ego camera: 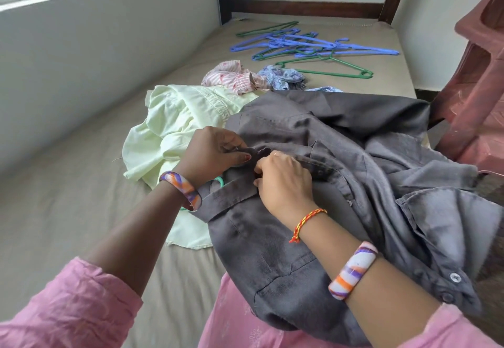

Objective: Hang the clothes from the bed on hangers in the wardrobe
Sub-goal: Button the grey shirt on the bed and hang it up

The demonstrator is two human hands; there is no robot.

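— Where the two hands meet, that is the grey shirt, is it not?

— Yes. It lies spread over the near end of the bed and partly over the person's lap. The left hand pinches a fold of its cloth by the collar, thumb against forefinger. The right hand is curled on the same strip just beside it, knuckles up. The hands almost touch.

— And that bit of green under the left wrist?

— A hanger, mostly hidden beneath the shirt; only a curve of it shows.

— What lies beyond?

— A pale yellow garment to the left, partly under the grey one. Past it a striped pink piece and a blue patterned one, bunched together. Farther still, near the bedframe, a loose heap of blue and green hangers, well apart from the hands.
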